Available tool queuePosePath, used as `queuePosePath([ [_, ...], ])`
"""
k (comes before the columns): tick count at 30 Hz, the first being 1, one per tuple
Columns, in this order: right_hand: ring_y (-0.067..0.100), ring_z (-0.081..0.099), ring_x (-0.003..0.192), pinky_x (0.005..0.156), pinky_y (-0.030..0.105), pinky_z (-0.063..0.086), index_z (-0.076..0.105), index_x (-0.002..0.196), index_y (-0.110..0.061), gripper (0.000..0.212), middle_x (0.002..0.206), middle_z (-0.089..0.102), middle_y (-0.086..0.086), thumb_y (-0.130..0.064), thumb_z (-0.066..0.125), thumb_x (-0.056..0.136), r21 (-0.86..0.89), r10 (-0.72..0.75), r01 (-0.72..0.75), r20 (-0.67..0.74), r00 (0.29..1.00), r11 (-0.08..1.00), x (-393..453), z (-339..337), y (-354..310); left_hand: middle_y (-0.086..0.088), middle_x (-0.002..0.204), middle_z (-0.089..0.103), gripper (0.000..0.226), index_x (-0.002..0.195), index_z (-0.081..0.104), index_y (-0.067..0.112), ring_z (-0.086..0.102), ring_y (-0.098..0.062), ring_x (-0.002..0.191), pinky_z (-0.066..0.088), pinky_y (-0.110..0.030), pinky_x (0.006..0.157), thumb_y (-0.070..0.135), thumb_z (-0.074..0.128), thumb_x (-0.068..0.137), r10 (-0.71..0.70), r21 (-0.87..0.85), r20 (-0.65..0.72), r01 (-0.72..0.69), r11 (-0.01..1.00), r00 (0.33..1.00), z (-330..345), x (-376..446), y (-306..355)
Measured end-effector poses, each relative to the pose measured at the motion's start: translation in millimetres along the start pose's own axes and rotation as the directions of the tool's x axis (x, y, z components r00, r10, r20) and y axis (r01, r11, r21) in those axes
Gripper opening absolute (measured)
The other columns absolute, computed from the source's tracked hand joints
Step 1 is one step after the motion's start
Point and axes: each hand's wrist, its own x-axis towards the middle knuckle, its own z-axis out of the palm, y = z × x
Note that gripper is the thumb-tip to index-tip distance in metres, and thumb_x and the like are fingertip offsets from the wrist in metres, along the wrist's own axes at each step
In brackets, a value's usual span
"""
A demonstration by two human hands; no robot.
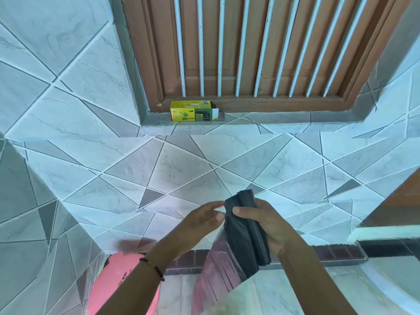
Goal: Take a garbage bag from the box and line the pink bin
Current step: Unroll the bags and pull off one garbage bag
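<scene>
A folded black garbage bag (245, 233) hangs in front of me, low in the middle of the view. My right hand (266, 226) grips its upper part, thumb across the front. My left hand (204, 220) pinches the bag's left edge with its fingertips. The yellow and green garbage bag box (193, 111) lies on the tiled ledge under the window, its right end flap open. The pink bin (113, 285) stands at the bottom left, partly hidden behind my left forearm.
A wooden window frame with white bars (261, 53) fills the top. Tiled wall (159, 173) runs below the ledge. A clear plastic sheet or bag (218, 276) hangs below the black bag. A dark counter edge (386, 246) juts in at the right.
</scene>
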Motion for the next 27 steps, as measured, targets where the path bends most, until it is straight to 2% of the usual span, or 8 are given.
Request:
queuePosePath([
  [3, 0.032, 0.065, 0.070, 0.063, 0.037, 0.055, 0.062, 0.100, 0.007, 0.037, 0.085, 0.067, 0.023, -0.007, 0.070, 0.068, 0.050, -0.010, 0.010, 0.002, 1.000, 0.999, -1, 0, 0, -0.004, 0.113, 0.070, 0.036, 0.112, 0.065, 0.015, 0.064, -0.015, 0.106, 0.049, -0.030, 0.097, 0.037, 0.059, 0.084, 0.017, -0.136, -0.005, -0.017, 0.991, 1.000, 4, 1, -2],
  [6, 0.037, 0.065, 0.075, 0.066, 0.041, 0.056, 0.061, 0.103, 0.012, 0.037, 0.092, 0.066, 0.030, -0.003, 0.069, 0.070, 0.091, -0.017, 0.020, -0.030, 0.999, 0.996, -3, -3, 0, 0.006, 0.078, 0.073, 0.009, 0.090, 0.071, 0.015, 0.066, -0.007, 0.074, 0.051, -0.018, 0.069, 0.017, 0.063, 0.087, 0.041, -0.188, -0.067, -0.053, 0.981, 0.997, 3, 0, -2],
  [8, 0.038, 0.066, 0.077, 0.068, 0.042, 0.057, 0.061, 0.103, 0.014, 0.033, 0.094, 0.066, 0.031, 0.000, 0.068, 0.074, 0.073, -0.018, 0.024, -0.086, 0.996, 0.997, -3, -5, 0, 0.006, 0.069, 0.069, 0.009, 0.084, 0.070, 0.012, 0.062, -0.007, 0.065, 0.049, -0.016, 0.060, 0.013, 0.062, 0.087, 0.050, -0.193, -0.110, -0.071, 0.979, 0.993, 2, 0, -1],
  [11, 0.036, 0.065, 0.073, 0.068, 0.042, 0.057, 0.060, 0.098, 0.014, 0.025, 0.089, 0.064, 0.031, 0.002, 0.066, 0.076, 0.030, -0.035, 0.042, -0.211, 0.977, 0.999, -3, -4, 0, -0.002, 0.077, 0.069, 0.012, 0.087, 0.071, 0.009, 0.062, -0.011, 0.072, 0.050, -0.020, 0.066, 0.016, 0.060, 0.089, 0.071, -0.122, -0.154, -0.090, 0.988, 0.986, 0, 0, 3],
  [13, 0.036, 0.064, 0.072, 0.070, 0.047, 0.055, 0.060, 0.096, 0.015, 0.025, 0.086, 0.064, 0.029, 0.003, 0.066, 0.076, -0.004, -0.053, 0.054, -0.259, 0.964, 0.999, -3, -3, 1, 0.005, 0.083, 0.073, 0.015, 0.089, 0.073, 0.015, 0.065, -0.006, 0.078, 0.050, -0.016, 0.073, 0.013, 0.058, 0.090, 0.097, -0.073, -0.168, -0.110, 0.991, 0.981, 0, 2, 4],
  [17, 0.035, 0.065, 0.069, 0.070, 0.048, 0.055, 0.061, 0.095, 0.013, 0.021, 0.079, 0.065, 0.024, 0.005, 0.065, 0.077, -0.042, -0.071, 0.062, -0.293, 0.954, 0.997, -4, 0, 1, 0.018, 0.085, 0.073, 0.024, 0.090, 0.071, 0.029, 0.066, 0.001, 0.084, 0.046, -0.010, 0.077, 0.010, 0.056, 0.090, 0.110, -0.005, -0.236, -0.114, 0.993, 0.966, 3, 3, 4],
  [22, 0.029, 0.063, 0.059, 0.059, 0.037, 0.056, 0.062, 0.087, 0.006, 0.010, 0.071, 0.063, 0.020, 0.009, 0.063, 0.077, -0.109, -0.102, 0.071, -0.308, 0.946, 0.992, -3, 7, 3, 0.016, 0.079, 0.072, 0.034, 0.077, 0.070, 0.036, 0.066, -0.004, 0.079, 0.050, -0.016, 0.075, 0.008, 0.055, 0.090, 0.113, 0.046, -0.259, -0.105, 0.993, 0.959, 1, 2, 2],
  [27, 0.030, 0.065, 0.063, 0.062, 0.040, 0.057, 0.063, 0.088, 0.004, 0.011, 0.072, 0.065, 0.020, 0.005, 0.065, 0.077, -0.150, -0.137, 0.089, -0.343, 0.929, 0.985, 0, 12, 5, 0.013, 0.081, 0.071, 0.021, 0.082, 0.068, 0.032, 0.065, -0.005, 0.079, 0.049, -0.015, 0.073, 0.014, 0.059, 0.089, 0.087, 0.042, -0.289, -0.078, 0.996, 0.953, -2, 0, 0],
])
